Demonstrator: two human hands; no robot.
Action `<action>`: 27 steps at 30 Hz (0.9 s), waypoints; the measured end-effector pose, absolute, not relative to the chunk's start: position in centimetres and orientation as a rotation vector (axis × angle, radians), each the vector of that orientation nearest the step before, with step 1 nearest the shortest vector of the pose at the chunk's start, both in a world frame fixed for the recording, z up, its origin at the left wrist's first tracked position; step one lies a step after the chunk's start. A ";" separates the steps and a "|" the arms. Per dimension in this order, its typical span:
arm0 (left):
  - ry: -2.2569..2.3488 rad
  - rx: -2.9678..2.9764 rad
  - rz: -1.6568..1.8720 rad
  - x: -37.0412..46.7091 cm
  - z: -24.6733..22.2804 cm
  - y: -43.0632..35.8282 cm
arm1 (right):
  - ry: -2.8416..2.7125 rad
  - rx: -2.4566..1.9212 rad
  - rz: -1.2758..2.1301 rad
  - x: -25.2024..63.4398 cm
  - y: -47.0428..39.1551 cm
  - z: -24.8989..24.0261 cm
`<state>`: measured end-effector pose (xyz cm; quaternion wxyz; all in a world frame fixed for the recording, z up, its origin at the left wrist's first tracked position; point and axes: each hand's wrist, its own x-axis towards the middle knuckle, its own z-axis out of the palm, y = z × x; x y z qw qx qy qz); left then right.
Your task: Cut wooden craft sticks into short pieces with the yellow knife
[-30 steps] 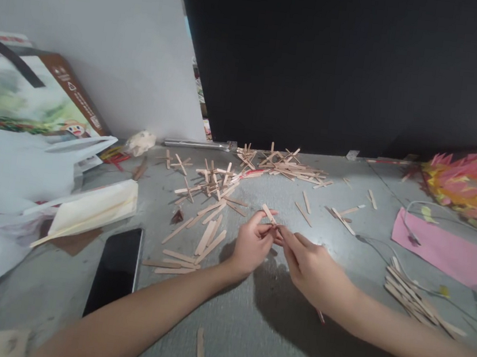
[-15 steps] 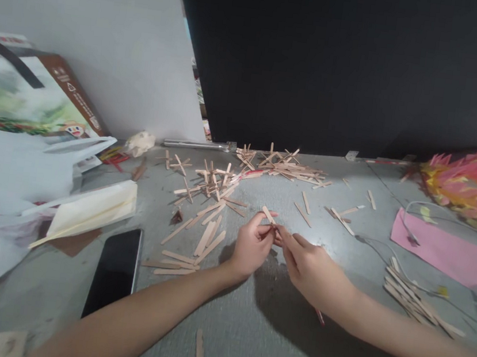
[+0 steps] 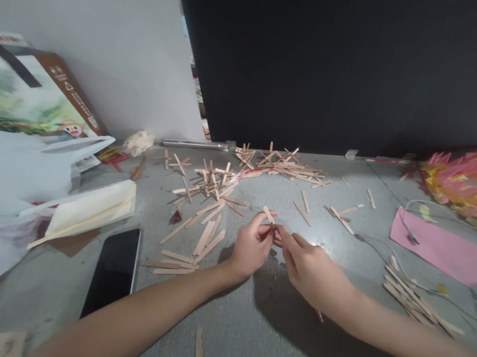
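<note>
Hands: in the head view, brought together above the middle of the worktop (image 3: 240, 341), fingertips meeting.
Left hand (image 3: 251, 248): thumb and fingers closed on a wooden stick (image 3: 268, 214), whose far end pokes up between them.
Right hand (image 3: 312, 268): fingers bunched at the stick's near end; cannot tell exactly what they grip. A thin red-tipped object (image 3: 319, 316) shows below the palm.
Loose sticks (image 3: 204, 238): fanned out left of the hands, some overlapping.
Stick pile (image 3: 292, 169): heaped and crossed at the far side, before a black panel (image 3: 343, 69).
Single stick (image 3: 198, 353): lying at the near edge of view, between the forearms.
Phone (image 3: 113, 270): dark-screened, on the left, partly behind the left forearm.
Stick bundle (image 3: 409, 298): on the right, nearer than a pink sheet (image 3: 447, 250).
Cable (image 3: 376, 243): running from near the pink sheet, past the bundle.
Paper flower (image 3: 473, 181): pink and yellow, far right.
</note>
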<state>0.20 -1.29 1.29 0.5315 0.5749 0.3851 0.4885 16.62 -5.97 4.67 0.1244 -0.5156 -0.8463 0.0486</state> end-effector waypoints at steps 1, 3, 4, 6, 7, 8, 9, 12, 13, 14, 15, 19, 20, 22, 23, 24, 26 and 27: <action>0.928 1.384 1.166 0.2 1.3 -1.3 | -2.462 -1.497 0.144 16.6 -6.0 4.7; 0.946 1.409 1.169 0.2 1.3 -1.4 | -2.461 -1.483 0.143 16.7 -6.0 4.7; 0.952 1.417 1.170 0.2 1.3 -1.4 | -2.461 -1.477 0.142 16.7 -6.0 4.6; 0.953 1.427 1.168 0.1 1.4 -1.4 | -2.462 -1.474 0.147 16.6 -6.0 4.5; 0.950 1.429 1.164 0.1 1.4 -1.5 | -2.462 -1.479 0.154 16.6 -6.0 4.5; 0.948 1.429 1.160 0.1 1.4 -1.5 | -2.458 -1.492 0.157 16.6 -6.0 4.4; 0.949 1.432 1.155 0.1 1.4 -1.5 | -2.457 -1.505 0.157 16.5 -6.1 4.3; 0.964 1.470 1.145 0.1 1.5 -1.5 | -2.461 -1.531 0.139 16.4 -6.2 4.3; 0.971 1.488 1.145 0.1 1.4 -1.5 | -2.465 -1.526 0.134 16.4 -6.2 4.3; 0.976 1.505 1.145 0.1 1.4 -1.5 | -2.468 -1.517 0.132 16.4 -6.2 4.4; 0.981 1.515 1.144 0.1 1.3 -1.5 | -2.469 -1.511 0.137 16.4 -6.2 4.5; 0.968 1.516 1.113 0.1 1.0 -1.4 | -2.457 -1.519 0.221 16.3 -6.1 4.8; 0.963 1.512 1.108 0.1 0.9 -1.4 | -2.453 -1.521 0.243 16.3 -6.1 4.9; 0.962 1.515 1.106 0.1 0.7 -1.4 | -2.442 -1.520 0.269 16.3 -6.1 4.9; 0.965 1.524 1.107 0.1 0.6 -1.4 | -2.434 -1.520 0.280 16.3 -6.1 5.0; 0.968 1.536 1.109 0.1 0.6 -1.4 | -2.424 -1.521 0.297 16.3 -6.1 5.0; 0.973 1.550 1.107 0.1 0.6 -1.4 | -2.404 -1.524 0.361 16.3 -6.1 5.0; 0.974 1.549 1.104 0.1 0.7 -1.4 | -2.391 -1.526 0.394 16.3 -6.1 5.0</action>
